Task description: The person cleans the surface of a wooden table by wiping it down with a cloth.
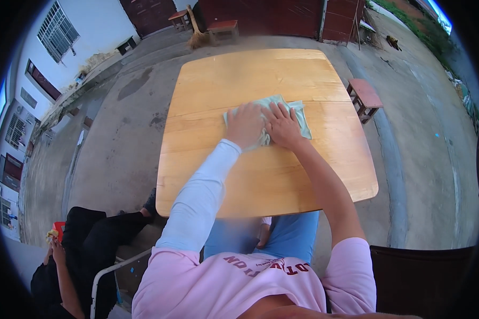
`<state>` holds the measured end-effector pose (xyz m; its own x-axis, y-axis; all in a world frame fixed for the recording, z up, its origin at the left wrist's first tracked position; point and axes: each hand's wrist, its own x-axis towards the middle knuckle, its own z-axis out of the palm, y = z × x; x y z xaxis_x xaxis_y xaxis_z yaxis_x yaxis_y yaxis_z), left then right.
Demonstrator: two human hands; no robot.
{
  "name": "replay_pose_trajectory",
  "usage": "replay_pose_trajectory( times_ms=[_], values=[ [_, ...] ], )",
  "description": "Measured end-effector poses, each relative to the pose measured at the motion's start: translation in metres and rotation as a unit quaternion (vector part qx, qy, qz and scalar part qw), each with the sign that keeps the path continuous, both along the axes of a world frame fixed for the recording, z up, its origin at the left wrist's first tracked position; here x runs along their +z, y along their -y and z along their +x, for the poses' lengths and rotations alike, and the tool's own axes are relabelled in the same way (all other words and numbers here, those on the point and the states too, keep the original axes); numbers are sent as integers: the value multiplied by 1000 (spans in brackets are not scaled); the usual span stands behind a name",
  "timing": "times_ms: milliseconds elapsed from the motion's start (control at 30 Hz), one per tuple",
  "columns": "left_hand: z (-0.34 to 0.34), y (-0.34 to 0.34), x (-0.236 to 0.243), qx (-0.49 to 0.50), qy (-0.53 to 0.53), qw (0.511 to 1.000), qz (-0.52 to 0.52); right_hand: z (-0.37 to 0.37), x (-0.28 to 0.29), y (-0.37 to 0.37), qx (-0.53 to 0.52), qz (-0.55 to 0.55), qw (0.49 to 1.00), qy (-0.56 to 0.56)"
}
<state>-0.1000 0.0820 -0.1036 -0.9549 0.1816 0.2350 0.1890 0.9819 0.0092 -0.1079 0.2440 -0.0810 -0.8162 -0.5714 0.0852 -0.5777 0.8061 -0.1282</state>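
One green cloth (303, 118) under spread right hand (283, 126) and blurred left hand (245, 126), its spread unclear.

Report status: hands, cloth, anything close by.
Left hand on cloth, blurred. Right hand on cloth, open. Cloth rumpled, near middle of table. Stool off table's right side, apart from hands.

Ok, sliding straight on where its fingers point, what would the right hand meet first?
The right hand would likely meet more of the rumpled pale green cloth beneath it, then the yellow round-cornered wooden tabletop. It might brush the left hand; the gap is unclear.
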Motion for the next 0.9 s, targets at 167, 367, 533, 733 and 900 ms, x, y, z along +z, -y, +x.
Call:
replay_pose_trajectory(
  times_ms=[167, 367, 533, 733, 900],
  values=[
    [6, -84, -1, -101, -44, 991, 73, 25, -17, -84, -123, -84, 988, -37],
    [66, -108, -24, -255, -47, 959, 114, 122, 2, -117, -187, -68, 980, -12],
    [87, -86, -10, -294, -25, 944, 146, 142, -12, -99, -192, -100, 974, -68],
    [73, -13, 15, -188, 3, 981, 38, 76, -17, -39, -43, 5, 997, -58],
    [85, 84, -2, -24, -24, 998, 44, 39, -16, 75, 55, -59, 997, -12]
  ],
)
